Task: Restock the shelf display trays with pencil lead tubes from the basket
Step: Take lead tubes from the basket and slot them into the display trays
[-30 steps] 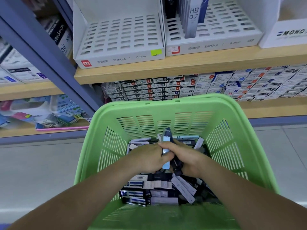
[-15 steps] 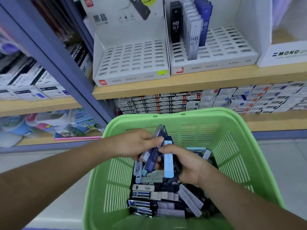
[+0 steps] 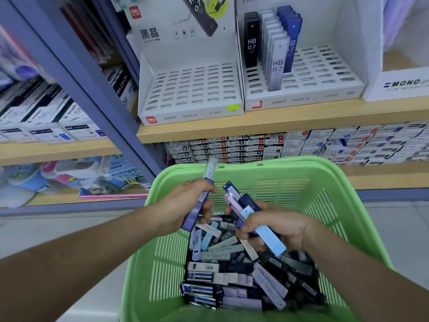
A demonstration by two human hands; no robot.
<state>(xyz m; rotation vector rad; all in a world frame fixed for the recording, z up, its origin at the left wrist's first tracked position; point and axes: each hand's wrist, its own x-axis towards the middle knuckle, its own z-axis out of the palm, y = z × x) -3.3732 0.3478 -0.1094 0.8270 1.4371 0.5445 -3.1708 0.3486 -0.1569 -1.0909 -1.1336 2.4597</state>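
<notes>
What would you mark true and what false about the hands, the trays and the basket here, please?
1. The left hand grips a tube. True.
2. The right hand holds nothing. False: it grips a bunch of tubes.
3. The left tray is full. False: no tube stands in its slots.
4. The right tray has standing tubes toward its left side. True.
5. The basket is blue. False: it is green.
</notes>
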